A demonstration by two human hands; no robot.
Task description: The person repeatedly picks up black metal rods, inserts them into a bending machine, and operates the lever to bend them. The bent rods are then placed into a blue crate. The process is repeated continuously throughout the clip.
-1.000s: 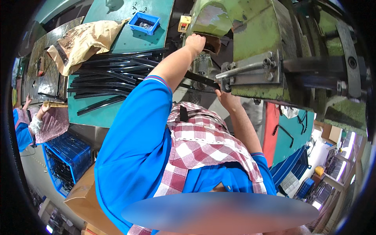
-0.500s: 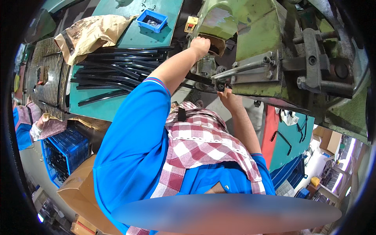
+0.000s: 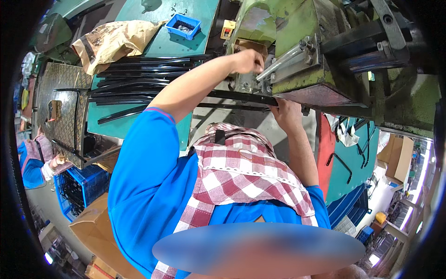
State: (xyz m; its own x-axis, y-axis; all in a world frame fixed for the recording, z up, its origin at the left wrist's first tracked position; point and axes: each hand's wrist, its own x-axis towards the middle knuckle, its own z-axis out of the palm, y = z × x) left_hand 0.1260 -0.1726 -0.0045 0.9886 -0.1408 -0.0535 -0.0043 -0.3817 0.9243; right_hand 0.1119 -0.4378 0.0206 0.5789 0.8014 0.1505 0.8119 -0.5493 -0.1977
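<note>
My left hand (image 3: 247, 62), fingers curled, hangs by the opening of the green press machine (image 3: 302, 74), left of a silver spring-wrapped rod (image 3: 278, 63); whether it holds anything is unclear. My right hand (image 3: 285, 111) grips the end of a long black bar (image 3: 241, 96) beneath the machine's front block. The bar runs leftward toward a pile of glossy black bars (image 3: 125, 83) on a green table (image 3: 109, 128).
A paper sack (image 3: 114, 42), blue bin (image 3: 183, 26) and yellow box (image 3: 227, 29) sit behind. A co-worker (image 3: 32, 165) works at left beside blue crates (image 3: 79, 190). Right are a red-edged table (image 3: 344, 174) with bent bars and cardboard boxes (image 3: 395, 158).
My left hand has left the upper machine opening and moved right and downward. My right hand, on the bar's end, has shifted to the right in the view.
</note>
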